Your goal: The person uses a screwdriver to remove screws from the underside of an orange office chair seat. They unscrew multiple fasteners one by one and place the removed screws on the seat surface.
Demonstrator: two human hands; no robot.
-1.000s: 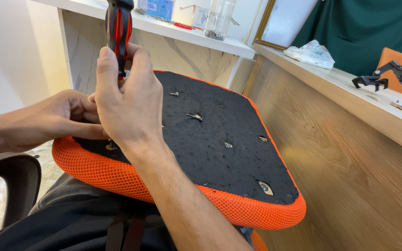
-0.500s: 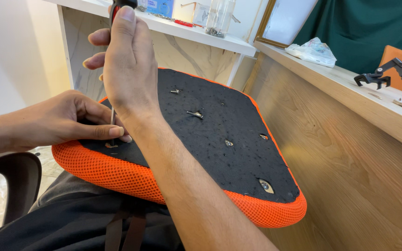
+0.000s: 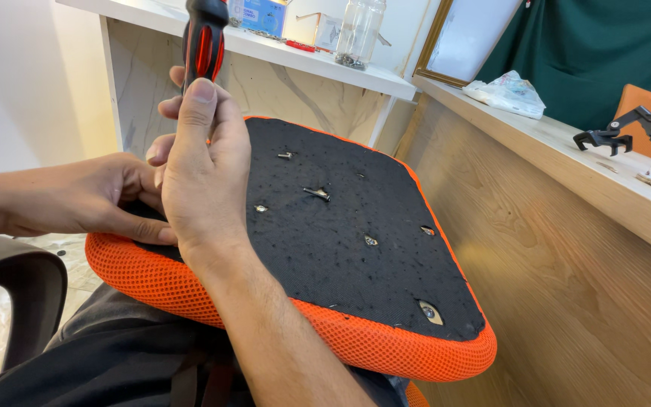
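Note:
An upturned chair seat [image 3: 356, 249] rests on my lap, its underside black fabric with an orange mesh rim [image 3: 386, 348]. My right hand [image 3: 201, 177] grips a red and black screwdriver [image 3: 203, 41] upright over the seat's near left corner. My left hand [image 3: 96, 197] rests on that same corner, fingers pinched near the tool's tip, which my right hand hides. Several screw holes and metal fittings [image 3: 316, 193] dot the black underside.
A wooden counter [image 3: 566, 162] runs along the right, carrying a plastic bag [image 3: 508, 88] and a black clamp tool [image 3: 623, 130]. A white shelf [image 3: 288, 49] at the back holds a glass jar [image 3: 359, 30] and boxes. A black armrest [image 3: 16, 283] sits at lower left.
My right hand slid down the screwdriver handle, so more of the red and black grip shows above my fingers. My left hand stayed at the seat's corner.

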